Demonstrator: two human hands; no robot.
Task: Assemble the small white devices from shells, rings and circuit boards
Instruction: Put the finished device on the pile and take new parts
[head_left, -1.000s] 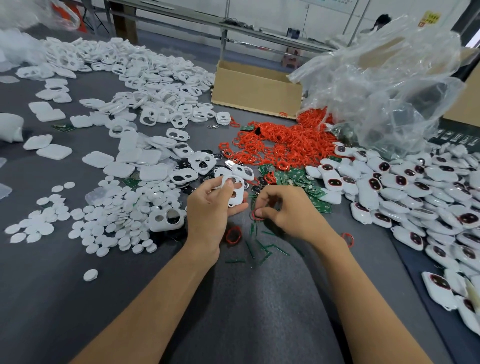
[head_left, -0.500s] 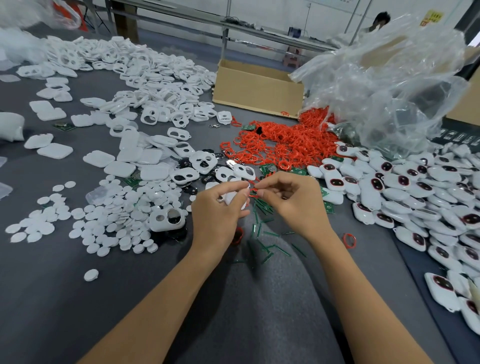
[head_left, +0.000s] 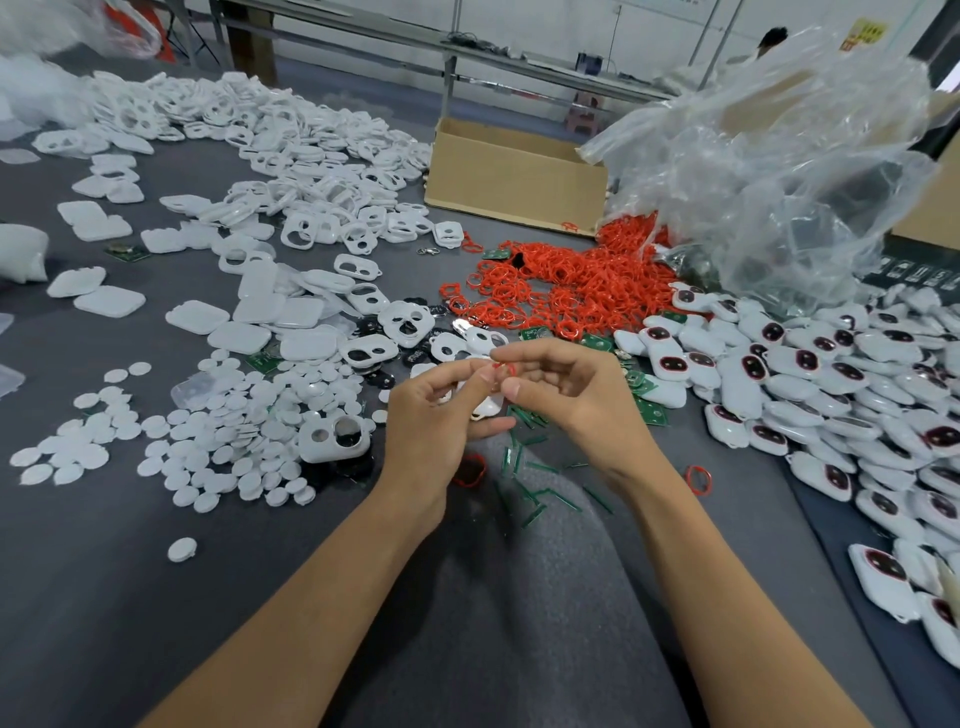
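Observation:
My left hand (head_left: 441, 415) holds a small white shell (head_left: 488, 404) just above the table's middle, mostly hidden by the fingers. My right hand (head_left: 571, 400) pinches a thin red ring (head_left: 505, 369) between thumb and forefinger, right at the shell's top edge. Behind the hands lies a heap of red rings (head_left: 566, 291). Green circuit boards (head_left: 644, 400) are scattered beside my right hand. White shells with two holes (head_left: 332, 171) spread over the left. Assembled white devices (head_left: 831, 384) are piled on the right.
A cardboard box (head_left: 514, 182) stands at the back, beside a big crumpled clear plastic bag (head_left: 769, 171). Several white round discs (head_left: 223, 431) cover the left front. Thin green strips (head_left: 540, 493) and two loose red rings (head_left: 698, 478) lie near my wrists.
My right hand picked a red ring off the table and lifted it to the shell. Both hands rose a little and came together.

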